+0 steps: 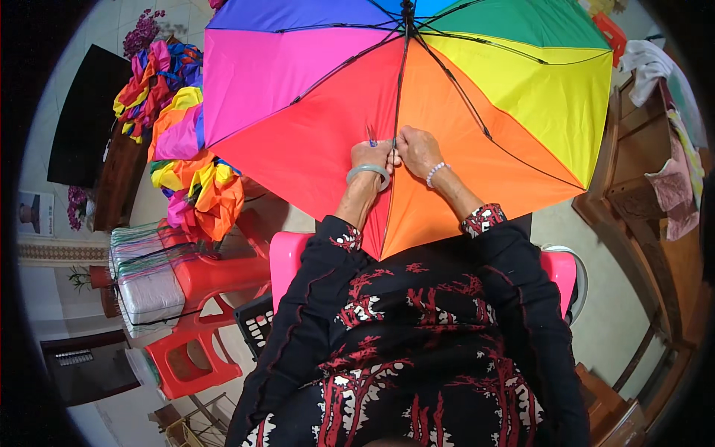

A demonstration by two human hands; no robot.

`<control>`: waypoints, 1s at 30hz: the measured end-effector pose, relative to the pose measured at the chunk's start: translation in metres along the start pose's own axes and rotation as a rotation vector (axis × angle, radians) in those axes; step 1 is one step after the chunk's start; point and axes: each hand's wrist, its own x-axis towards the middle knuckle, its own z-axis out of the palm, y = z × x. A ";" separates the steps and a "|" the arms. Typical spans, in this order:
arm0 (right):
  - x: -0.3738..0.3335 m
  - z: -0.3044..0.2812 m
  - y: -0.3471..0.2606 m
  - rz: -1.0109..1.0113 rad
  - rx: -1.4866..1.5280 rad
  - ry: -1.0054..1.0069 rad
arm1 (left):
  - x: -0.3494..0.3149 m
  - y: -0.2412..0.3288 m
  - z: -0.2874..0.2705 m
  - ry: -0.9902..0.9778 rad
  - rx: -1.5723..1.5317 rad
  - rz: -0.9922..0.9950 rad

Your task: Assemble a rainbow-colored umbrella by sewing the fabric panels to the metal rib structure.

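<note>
We find an open rainbow-coloured cloth umbrella spread in front of the seated person, its underside and black ribs facing us. Its dark central hub stands at the upper edge of the view, and the lowest corner of the canopy reaches the person's black long-sleeved top with red and white print. Blue, pink, red, orange, yellow and green panels are visible.

We note both hands at the slender black metal rib between the red and orange panels. The left hand, wearing a pale green bangle, has its fingers curled; a small slim pointed item projects above them, too small for us to identify. The right hand, wearing a pale beaded bracelet, has its fingers pinched on the umbrella at the rib, close beside the left; we cannot tell whether metal or cloth lies between them.

Left of the umbrella we record a heap of multicoloured cloth and, below it, a red plastic stool next to pale wrapped blocks with coloured cords. A bright pink chair shows behind the person. To the right, pale cloths hang over brown wooden furniture.
</note>
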 end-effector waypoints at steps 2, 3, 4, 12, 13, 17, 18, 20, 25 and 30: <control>-0.001 0.000 0.000 -0.017 0.009 0.016 | 0.000 0.001 0.000 -0.017 0.003 -0.010; -0.001 0.000 -0.001 -0.033 0.015 0.032 | -0.001 0.001 -0.001 -0.024 0.004 -0.015; -0.002 0.000 -0.002 -0.050 0.022 0.047 | 0.000 0.001 -0.001 -0.019 0.005 -0.015; 0.001 -0.005 0.004 -0.080 0.000 -0.019 | 0.002 -0.009 0.007 0.162 0.062 0.128; 0.001 -0.006 0.008 -0.078 0.001 -0.018 | 0.001 -0.010 0.009 0.192 0.013 0.126; 0.000 -0.005 0.016 -0.091 -0.013 0.003 | 0.003 -0.010 0.010 0.230 -0.083 0.107; 0.000 -0.007 0.014 -0.016 0.043 -0.041 | 0.005 -0.010 0.008 0.212 -0.085 0.093; 0.001 -0.011 0.009 0.133 0.157 -0.128 | 0.007 -0.010 0.005 0.190 -0.080 0.078; 0.000 -0.011 0.011 0.198 0.241 -0.177 | 0.007 -0.011 0.001 0.096 -0.088 0.009; 0.000 -0.011 0.013 0.187 0.279 -0.194 | 0.006 -0.008 0.000 0.071 -0.097 -0.001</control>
